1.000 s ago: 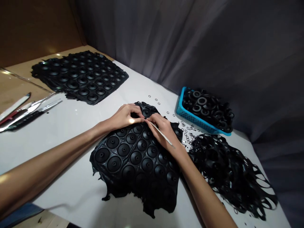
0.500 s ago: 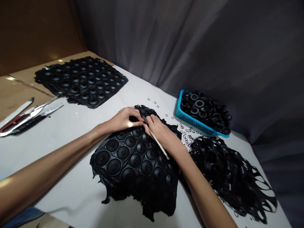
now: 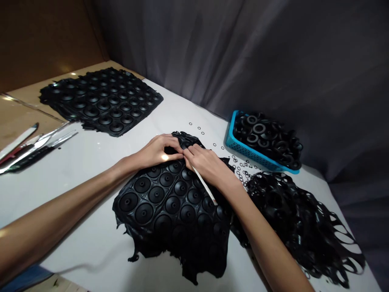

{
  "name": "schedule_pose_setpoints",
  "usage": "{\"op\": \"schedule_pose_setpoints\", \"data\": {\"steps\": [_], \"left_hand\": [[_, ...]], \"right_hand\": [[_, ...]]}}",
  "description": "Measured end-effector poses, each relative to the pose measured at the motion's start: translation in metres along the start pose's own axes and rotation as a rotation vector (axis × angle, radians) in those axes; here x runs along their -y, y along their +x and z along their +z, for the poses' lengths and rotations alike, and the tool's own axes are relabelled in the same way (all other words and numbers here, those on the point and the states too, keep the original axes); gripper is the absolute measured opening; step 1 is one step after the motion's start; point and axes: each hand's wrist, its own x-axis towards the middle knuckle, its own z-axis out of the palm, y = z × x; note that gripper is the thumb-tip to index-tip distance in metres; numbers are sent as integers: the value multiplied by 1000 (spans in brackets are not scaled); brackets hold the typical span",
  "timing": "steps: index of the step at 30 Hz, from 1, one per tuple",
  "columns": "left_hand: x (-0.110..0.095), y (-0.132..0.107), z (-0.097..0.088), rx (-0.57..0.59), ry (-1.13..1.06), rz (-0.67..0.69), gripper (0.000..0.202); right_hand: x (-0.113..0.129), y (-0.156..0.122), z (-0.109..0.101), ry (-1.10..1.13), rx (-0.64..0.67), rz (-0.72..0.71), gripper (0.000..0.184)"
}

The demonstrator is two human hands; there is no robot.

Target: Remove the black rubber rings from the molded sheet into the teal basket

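Note:
A black moulded rubber sheet (image 3: pixel 170 207) with rows of round discs lies in front of me on the white table (image 3: pixel 91 162). My left hand (image 3: pixel 158 150) pinches the sheet's far edge, fingers curled on the rubber. My right hand (image 3: pixel 206 164) meets it there, fingers closed round a thin white stick tool (image 3: pixel 204 185) whose tip is at the sheet's far edge. The stick's other end points back along my wrist. The spot under my fingertips is hidden.
A second disc sheet (image 3: pixel 103 99) lies far left. A blue basket (image 3: pixel 240 148) of black rings stands at right, with small loose rings (image 3: pixel 240 168) scattered before it. A heap of black rubber scrap webbing (image 3: pixel 298 219) lies right. Metal blades and tools (image 3: pixel 30 146) rest at left.
My right hand has turned, so the stick now slants more steeply along my wrist. Both hands stay pinched at the sheet's far edge. The view shifted slightly.

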Motion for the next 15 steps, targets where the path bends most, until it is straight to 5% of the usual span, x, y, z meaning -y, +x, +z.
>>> {"op": "schedule_pose_setpoints", "data": {"steps": [15], "left_hand": [[8,2,0,57,39,1,17]], "right_hand": [[-5,-2,23,64,-91,93,21]]}}
